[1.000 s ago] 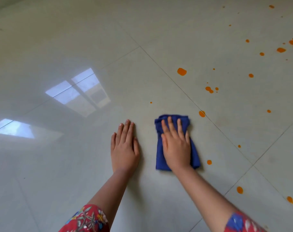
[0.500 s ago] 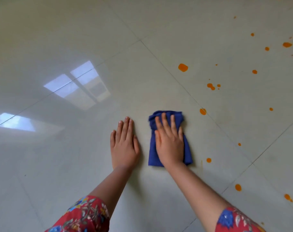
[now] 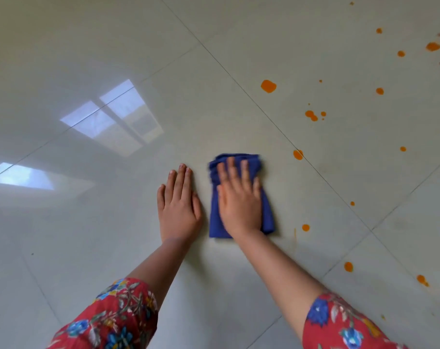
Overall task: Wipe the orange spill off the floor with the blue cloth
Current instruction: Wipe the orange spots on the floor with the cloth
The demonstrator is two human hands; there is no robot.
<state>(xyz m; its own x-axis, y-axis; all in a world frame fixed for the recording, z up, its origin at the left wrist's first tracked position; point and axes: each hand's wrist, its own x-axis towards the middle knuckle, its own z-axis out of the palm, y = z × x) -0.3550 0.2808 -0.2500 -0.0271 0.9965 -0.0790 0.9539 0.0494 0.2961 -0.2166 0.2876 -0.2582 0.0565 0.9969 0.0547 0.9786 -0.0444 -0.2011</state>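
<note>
A folded blue cloth (image 3: 267, 215) lies on the pale tiled floor (image 3: 213, 96). My right hand (image 3: 239, 200) presses flat on top of it with straight fingers and covers most of its middle. My left hand (image 3: 180, 206) rests flat on the bare floor just left of the cloth, not touching it. Orange spill drops are scattered to the right: a large blob (image 3: 268, 86) far ahead, a drop (image 3: 298, 154) on the tile joint near the cloth's far right corner, and a small drop (image 3: 305, 227) beside its near right edge.
Several more orange spots (image 3: 433, 46) dot the tiles at the upper right and lower right (image 3: 348, 267). A window reflection (image 3: 113, 117) glares on the glossy floor at the left. Dark grout lines (image 3: 339, 192) cross diagonally. My red floral sleeves fill the bottom edge.
My right hand has slid the blue cloth leftward, closer to my left hand. The left hand has stayed planted on the floor.
</note>
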